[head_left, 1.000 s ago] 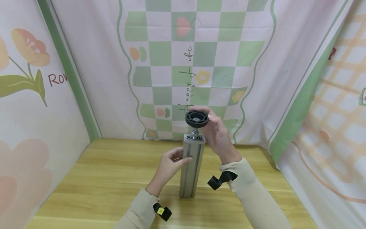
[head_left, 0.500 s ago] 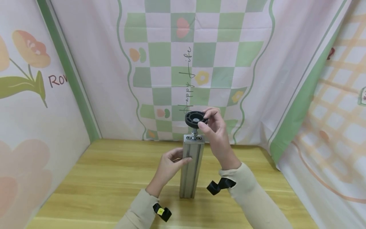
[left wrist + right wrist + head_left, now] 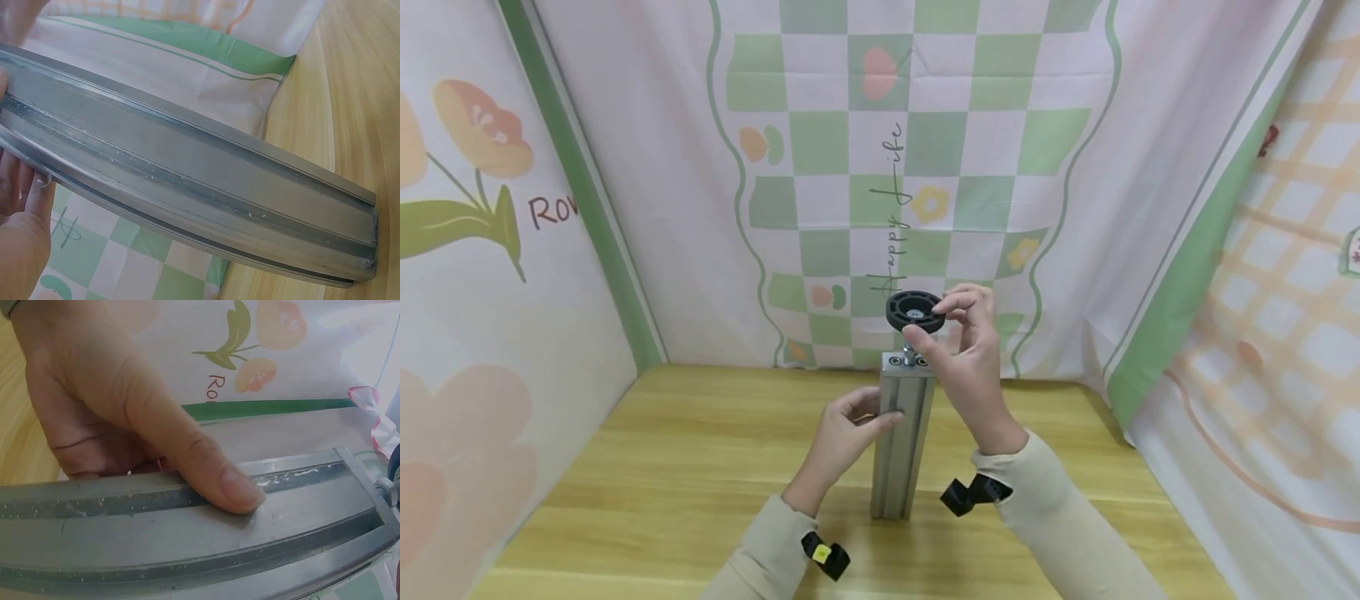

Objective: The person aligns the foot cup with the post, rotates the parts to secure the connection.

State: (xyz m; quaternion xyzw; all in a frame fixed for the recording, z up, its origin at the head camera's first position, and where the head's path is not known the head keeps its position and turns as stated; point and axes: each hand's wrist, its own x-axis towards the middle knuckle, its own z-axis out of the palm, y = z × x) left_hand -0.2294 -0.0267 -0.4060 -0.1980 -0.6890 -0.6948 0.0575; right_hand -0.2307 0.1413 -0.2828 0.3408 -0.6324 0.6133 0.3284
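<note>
The black disc (image 3: 904,324) sits on its bolt (image 3: 908,355) atop the upright metal post (image 3: 897,458), so joining them looks done — how tight it is, or whether turning is left, I cannot tell. The left hand (image 3: 844,435) has its fingers clasped on the post; the right hand (image 3: 968,367) pinches the disc's rim. The post stands well in from the table (image 3: 662,467) side edges — open room either side — with patterned cloth (image 3: 820,200) behind.
</note>
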